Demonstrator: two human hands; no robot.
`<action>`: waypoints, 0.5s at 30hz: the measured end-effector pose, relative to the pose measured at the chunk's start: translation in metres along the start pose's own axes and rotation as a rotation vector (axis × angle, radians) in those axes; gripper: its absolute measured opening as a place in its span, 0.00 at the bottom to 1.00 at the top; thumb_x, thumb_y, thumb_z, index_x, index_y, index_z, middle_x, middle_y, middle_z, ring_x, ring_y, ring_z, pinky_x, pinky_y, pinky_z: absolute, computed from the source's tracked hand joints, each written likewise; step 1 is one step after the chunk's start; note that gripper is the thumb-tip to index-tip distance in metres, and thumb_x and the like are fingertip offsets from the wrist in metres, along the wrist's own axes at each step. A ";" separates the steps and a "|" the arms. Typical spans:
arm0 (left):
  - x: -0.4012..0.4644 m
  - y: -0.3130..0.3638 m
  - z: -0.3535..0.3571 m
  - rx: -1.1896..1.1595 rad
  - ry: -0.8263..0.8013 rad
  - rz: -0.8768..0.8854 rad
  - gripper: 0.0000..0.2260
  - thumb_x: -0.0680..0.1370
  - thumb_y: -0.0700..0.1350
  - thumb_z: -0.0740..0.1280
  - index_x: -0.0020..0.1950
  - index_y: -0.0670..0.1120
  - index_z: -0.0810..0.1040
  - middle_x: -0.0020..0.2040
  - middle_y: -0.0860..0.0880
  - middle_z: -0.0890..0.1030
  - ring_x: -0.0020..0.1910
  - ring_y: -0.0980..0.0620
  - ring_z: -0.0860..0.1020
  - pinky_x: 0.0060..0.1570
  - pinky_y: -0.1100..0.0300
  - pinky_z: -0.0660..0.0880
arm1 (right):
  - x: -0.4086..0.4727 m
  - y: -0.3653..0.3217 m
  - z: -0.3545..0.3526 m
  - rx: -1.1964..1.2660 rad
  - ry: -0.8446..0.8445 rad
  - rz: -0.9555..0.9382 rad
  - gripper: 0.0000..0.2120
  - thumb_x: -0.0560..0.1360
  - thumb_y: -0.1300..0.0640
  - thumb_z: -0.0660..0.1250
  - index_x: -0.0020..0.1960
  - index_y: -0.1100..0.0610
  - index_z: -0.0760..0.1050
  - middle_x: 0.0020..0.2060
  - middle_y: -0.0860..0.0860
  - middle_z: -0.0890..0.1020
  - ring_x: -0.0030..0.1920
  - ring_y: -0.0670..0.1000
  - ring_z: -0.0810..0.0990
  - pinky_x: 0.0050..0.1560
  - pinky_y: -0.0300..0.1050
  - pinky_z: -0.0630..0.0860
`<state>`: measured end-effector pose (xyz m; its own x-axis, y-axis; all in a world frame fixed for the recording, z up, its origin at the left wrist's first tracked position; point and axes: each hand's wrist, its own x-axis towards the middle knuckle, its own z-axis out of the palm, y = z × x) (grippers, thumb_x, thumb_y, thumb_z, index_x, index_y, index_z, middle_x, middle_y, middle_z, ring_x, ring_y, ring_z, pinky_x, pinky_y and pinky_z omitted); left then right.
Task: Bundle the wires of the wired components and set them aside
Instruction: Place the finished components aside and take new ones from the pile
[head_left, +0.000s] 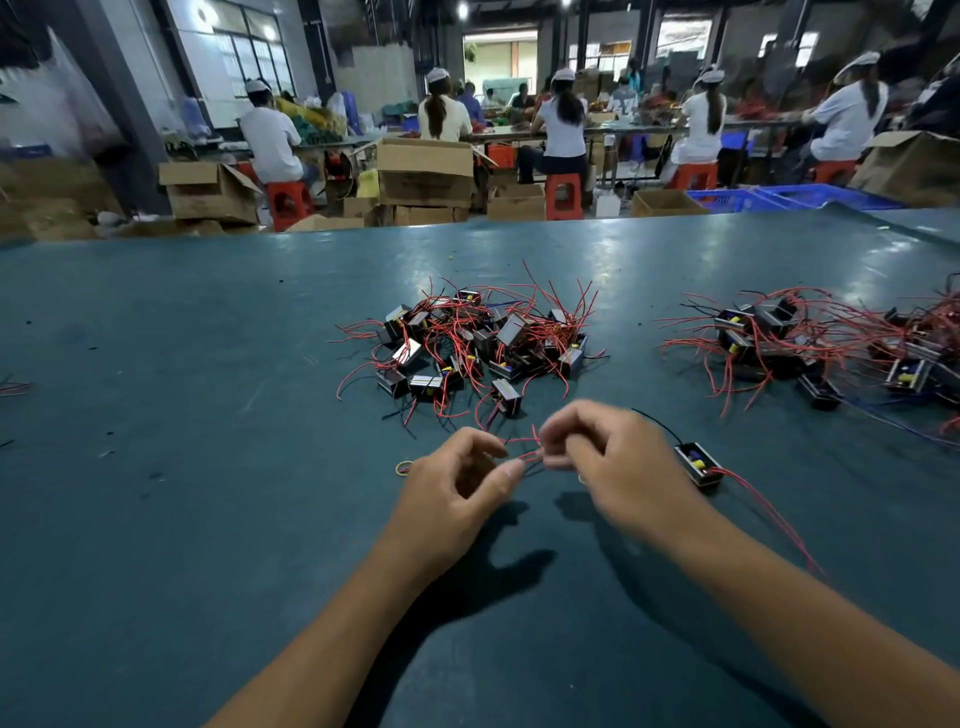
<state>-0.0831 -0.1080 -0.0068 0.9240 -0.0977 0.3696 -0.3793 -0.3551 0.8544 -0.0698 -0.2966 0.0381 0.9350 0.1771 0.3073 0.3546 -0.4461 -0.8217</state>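
My left hand (457, 483) and my right hand (608, 457) meet above the green table (208, 364), both pinching thin red wires (524, 449) between fingertips. A small black wired component (698, 464) with a yellow part lies just right of my right hand, its red wire trailing toward me and a black wire arching away. A loose pile of wired components (467, 345) with tangled red wires sits just beyond my hands. A yellow rubber band (404, 467) lies on the table left of my left hand.
A second heap of wired components (810, 343) spreads over the right side of the table. A few wire ends (13, 387) show at the left edge. Beyond the table are cardboard boxes (426, 171), red stools, blue crates and seated people at benches.
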 end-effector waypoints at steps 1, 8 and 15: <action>-0.001 0.000 0.001 0.089 -0.020 0.023 0.13 0.73 0.60 0.68 0.47 0.51 0.78 0.36 0.50 0.81 0.35 0.50 0.78 0.37 0.55 0.74 | -0.007 0.004 0.002 -0.004 -0.024 -0.002 0.16 0.75 0.71 0.59 0.42 0.54 0.79 0.36 0.48 0.85 0.38 0.41 0.84 0.40 0.30 0.77; 0.003 -0.003 -0.005 0.137 0.422 0.119 0.06 0.77 0.47 0.67 0.40 0.51 0.74 0.32 0.53 0.76 0.29 0.56 0.71 0.31 0.64 0.68 | -0.012 0.025 0.006 -0.176 -0.034 0.014 0.13 0.77 0.64 0.61 0.41 0.49 0.78 0.32 0.45 0.81 0.27 0.43 0.74 0.29 0.33 0.68; -0.002 -0.003 -0.004 0.637 0.259 0.065 0.18 0.73 0.66 0.63 0.52 0.53 0.76 0.45 0.57 0.76 0.46 0.54 0.75 0.46 0.56 0.72 | -0.014 0.024 0.008 -0.234 -0.058 -0.060 0.10 0.76 0.64 0.63 0.44 0.52 0.79 0.38 0.45 0.82 0.38 0.43 0.78 0.39 0.35 0.72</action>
<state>-0.0844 -0.1033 -0.0083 0.8288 0.0599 0.5564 -0.2587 -0.8406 0.4758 -0.0751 -0.3029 0.0105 0.9124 0.2564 0.3192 0.4085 -0.6228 -0.6673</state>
